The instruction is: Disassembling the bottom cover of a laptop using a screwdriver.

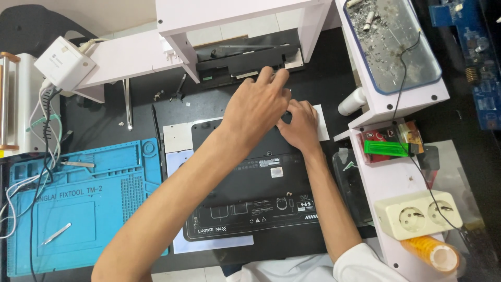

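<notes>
Roll of orange tape (pixel 437 253), white socket block (pixel 418 214), blue repair mat (pixel 83 203), green lighter (pixel 385 148)

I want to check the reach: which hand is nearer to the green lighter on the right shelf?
Right. The right hand rests on the far edge of the black panel, with the lighter off to its right. The left hand lies beyond it, farther left.

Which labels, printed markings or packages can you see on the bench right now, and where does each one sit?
White sticker: small rectangle at the middle of the black panel under both hands.
Printed white diagrams: a row along the panel's near edge.
Blue work mat: left of the panel, dark lettering along its upper part.
Green packet: flat, bright green, on the white shelf to the right.
No screens in view.
</notes>
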